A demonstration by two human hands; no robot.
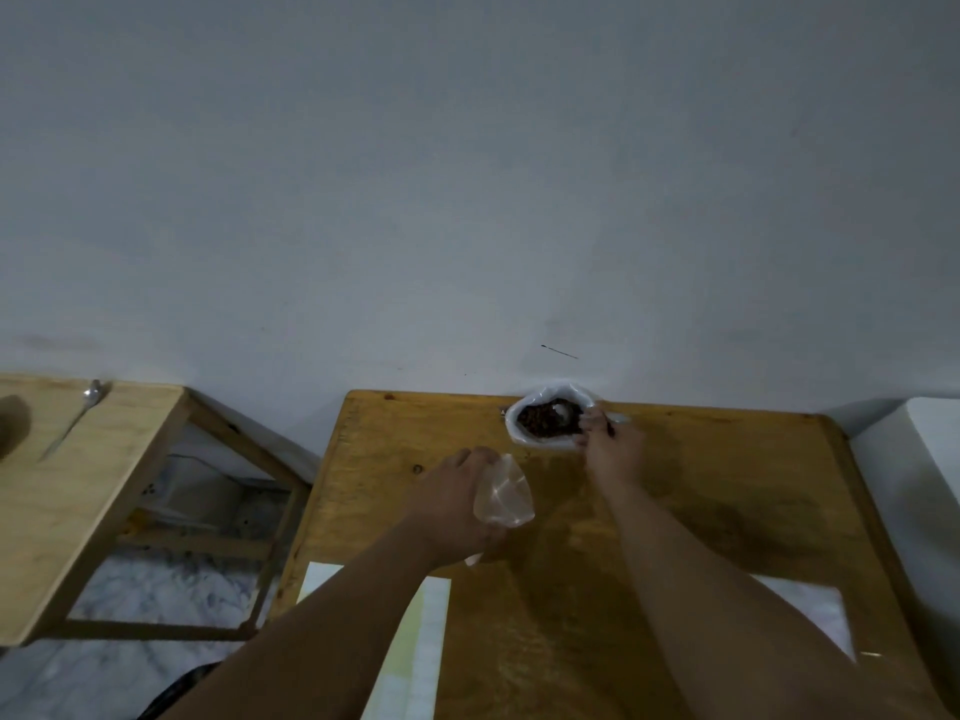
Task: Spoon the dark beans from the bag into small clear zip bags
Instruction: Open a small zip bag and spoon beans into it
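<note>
So your left hand has its fingers curled round 1 small clear zip bag, holding it up off the table just near-left of the big one. I can't tell if its mouth is open, it's too see-through. Keeping it that close makes sense, since a loaded spoon only has a short hop and there's less chance of dropping beans on the wood.

Your right hand is at the right rim of the white bag, fingers pinched on the handle of the spoon, whose pale bowl sits down in the dark beans. The bag is pushed against the wall at the far edge with its top rolled open, which I'd guess keeps it standing while you dig.

Looks like you're mid-scoop, and nothing's in the small bag as far as I can see.

There are 2 pale flat sheets, 1 near-left and 1 near-right; can't tell what they are. A 2nd spoon lies on the side table to the left, well apart.
</note>
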